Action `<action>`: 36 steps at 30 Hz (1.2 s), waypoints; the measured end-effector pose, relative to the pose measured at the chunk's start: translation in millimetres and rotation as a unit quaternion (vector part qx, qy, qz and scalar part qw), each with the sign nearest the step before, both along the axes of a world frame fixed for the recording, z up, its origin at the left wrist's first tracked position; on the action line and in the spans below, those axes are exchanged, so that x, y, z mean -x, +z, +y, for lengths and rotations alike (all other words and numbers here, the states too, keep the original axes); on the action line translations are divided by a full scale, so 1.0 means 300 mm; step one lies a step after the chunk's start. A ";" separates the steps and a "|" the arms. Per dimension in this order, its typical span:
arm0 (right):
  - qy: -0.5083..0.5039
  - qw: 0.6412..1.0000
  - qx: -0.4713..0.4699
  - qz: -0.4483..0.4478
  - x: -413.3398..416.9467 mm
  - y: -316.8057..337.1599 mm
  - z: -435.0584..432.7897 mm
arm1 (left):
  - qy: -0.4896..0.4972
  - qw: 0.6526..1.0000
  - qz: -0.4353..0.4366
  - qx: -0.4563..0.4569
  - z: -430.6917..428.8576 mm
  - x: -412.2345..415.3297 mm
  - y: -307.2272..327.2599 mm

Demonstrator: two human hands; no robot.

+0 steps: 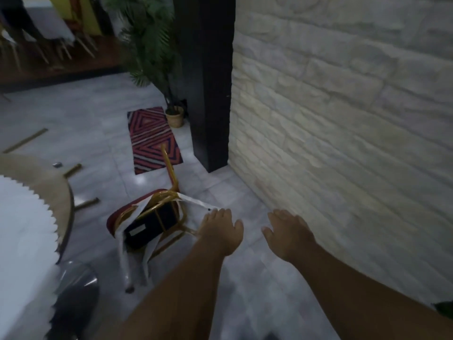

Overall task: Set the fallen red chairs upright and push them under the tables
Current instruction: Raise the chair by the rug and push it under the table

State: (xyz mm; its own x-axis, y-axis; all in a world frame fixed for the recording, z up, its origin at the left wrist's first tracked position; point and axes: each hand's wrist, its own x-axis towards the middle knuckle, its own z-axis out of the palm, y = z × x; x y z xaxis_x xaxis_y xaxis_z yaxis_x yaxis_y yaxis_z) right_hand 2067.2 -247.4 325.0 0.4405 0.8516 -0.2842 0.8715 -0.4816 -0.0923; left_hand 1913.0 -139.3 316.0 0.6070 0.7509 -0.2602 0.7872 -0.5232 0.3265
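Observation:
A red chair (147, 224) with a gold metal frame lies tipped over on the grey tiled floor, its black seat underside facing up and white plastic wrapping hanging from its legs. One gold leg sticks up toward the rug. My left hand (220, 231) reaches out palm down over the chair's nearest leg, fingers apart, and whether it touches the leg is unclear. My right hand (286, 234) hovers open to the right of the chair, above bare floor. A round table (49, 192) with a white scalloped cloth stands at the left edge.
A white stone-brick wall (343, 119) fills the right side, with a black pillar (208, 94) beside it. A striped red rug (153, 141) and a potted plant (174, 116) sit behind the chair. Gold legs (27, 139) of other furniture lie on the floor at left.

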 end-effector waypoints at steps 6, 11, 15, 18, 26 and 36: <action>0.061 0.998 0.030 0.018 -0.330 -0.039 0.278 | 0.059 0.998 -0.031 0.023 0.195 -0.318 -0.006; 0.096 0.994 0.046 0.024 -0.521 -0.078 0.580 | 0.098 0.995 -0.016 0.029 0.463 -0.479 -0.065; 0.118 0.990 0.068 0.026 -0.656 -0.092 0.821 | 0.120 0.992 -0.007 0.047 0.679 -0.590 -0.114; 0.133 0.988 0.070 0.034 -0.729 -0.076 1.000 | 0.140 0.988 -0.014 0.060 0.838 -0.668 -0.127; 0.227 0.970 0.074 0.039 -0.913 -0.133 1.529 | 0.257 0.963 -0.012 0.081 1.256 -0.810 -0.175; 0.423 0.901 0.092 0.008 -0.953 -0.175 2.183 | 0.438 0.894 -0.025 0.091 1.638 -0.885 -0.209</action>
